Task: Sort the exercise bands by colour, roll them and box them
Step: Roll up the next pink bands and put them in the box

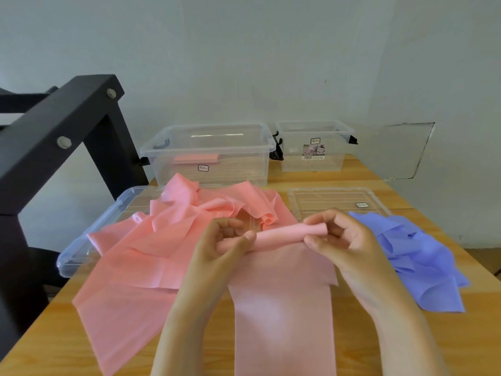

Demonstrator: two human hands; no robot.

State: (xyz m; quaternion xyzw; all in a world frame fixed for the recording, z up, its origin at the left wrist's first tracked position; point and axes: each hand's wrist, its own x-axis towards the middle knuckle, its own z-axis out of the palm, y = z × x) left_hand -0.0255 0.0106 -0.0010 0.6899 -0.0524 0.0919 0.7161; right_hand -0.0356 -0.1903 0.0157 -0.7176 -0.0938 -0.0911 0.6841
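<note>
At table centre, left hand (226, 241) and right hand (343, 240) pinch the pink band (283, 308) roll's ends. Rolling step; next, roll nearward evenly.

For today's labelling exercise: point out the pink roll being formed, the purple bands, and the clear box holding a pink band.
pink roll (282, 236): head view, middle of rolled section.
purple bands (423, 267): head view, centre of heap.
clear box (211, 151): head view, front rim.

Pale grey wall (244, 50) behind wooden table (474, 335); black bolted frame (54, 126) at left.
</note>
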